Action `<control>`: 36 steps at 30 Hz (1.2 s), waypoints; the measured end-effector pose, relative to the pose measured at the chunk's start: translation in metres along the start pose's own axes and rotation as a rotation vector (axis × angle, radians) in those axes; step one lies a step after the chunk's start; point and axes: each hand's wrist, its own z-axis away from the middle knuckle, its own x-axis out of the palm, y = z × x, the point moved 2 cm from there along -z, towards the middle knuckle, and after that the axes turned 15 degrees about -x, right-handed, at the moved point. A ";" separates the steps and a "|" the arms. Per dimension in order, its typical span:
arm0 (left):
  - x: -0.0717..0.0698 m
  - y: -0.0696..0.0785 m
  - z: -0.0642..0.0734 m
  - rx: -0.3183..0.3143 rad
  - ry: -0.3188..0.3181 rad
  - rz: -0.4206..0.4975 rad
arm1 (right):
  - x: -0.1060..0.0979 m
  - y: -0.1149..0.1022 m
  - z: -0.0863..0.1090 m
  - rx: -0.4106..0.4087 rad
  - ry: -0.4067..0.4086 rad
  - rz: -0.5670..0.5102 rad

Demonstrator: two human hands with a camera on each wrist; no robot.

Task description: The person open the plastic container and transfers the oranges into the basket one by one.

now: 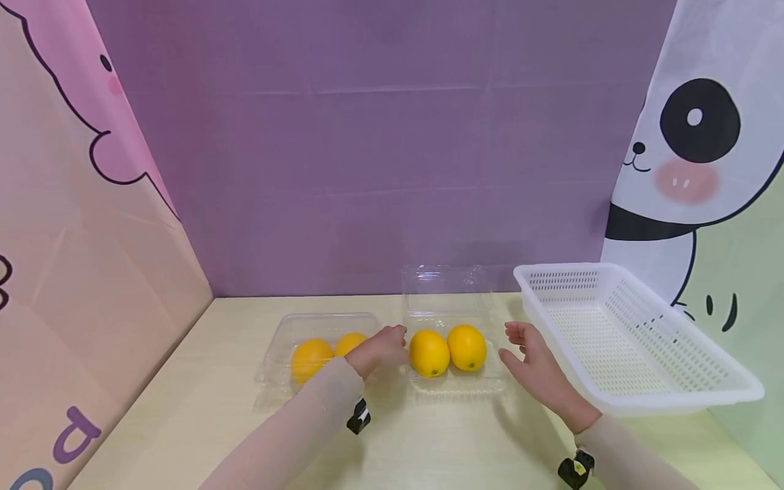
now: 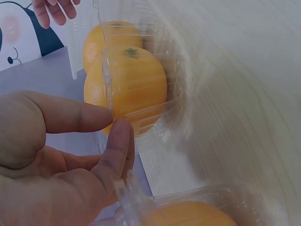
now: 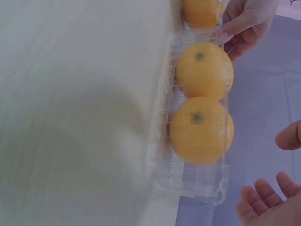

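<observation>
An open clear plastic clamshell box (image 1: 456, 389) stands mid-table with its lid (image 1: 450, 289) raised at the back. Two oranges (image 1: 429, 354) sit side by side in it. My left hand (image 2: 61, 150) pinches the box's left rim between thumb and fingertips. On the other side, my right hand (image 1: 539, 371) is held apart from the box, fingers spread and nothing in them. In the right wrist view, its fingers (image 3: 265, 192) show beyond the box's right end. A second clear box (image 1: 349, 320), closed over oranges (image 1: 311, 361), lies left, partly behind my left forearm.
A white perforated basket (image 1: 667, 401) takes up the right side of the table, close to my right hand. A purple cloth (image 1: 367, 170) hangs behind the table, with printed cartoon panels at both sides. Bare wood (image 1: 429, 442) lies in front of the boxes.
</observation>
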 end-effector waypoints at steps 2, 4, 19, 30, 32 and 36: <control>0.000 0.000 0.000 -0.004 0.003 -0.005 | 0.000 -0.001 -0.003 -0.002 -0.011 0.001; 0.000 0.001 0.001 -0.004 0.005 -0.008 | 0.000 -0.002 -0.006 -0.006 -0.021 0.009; 0.000 0.002 0.001 0.009 0.019 -0.043 | 0.005 0.003 -0.025 0.033 -0.124 0.053; -0.001 0.002 0.003 0.007 0.017 -0.035 | 0.015 0.005 -0.036 0.084 -0.210 0.040; -0.001 0.003 0.003 0.003 0.017 -0.037 | 0.017 0.006 -0.037 0.092 -0.222 0.037; 0.000 0.003 0.003 0.001 0.018 -0.043 | 0.021 0.010 -0.040 0.108 -0.245 0.042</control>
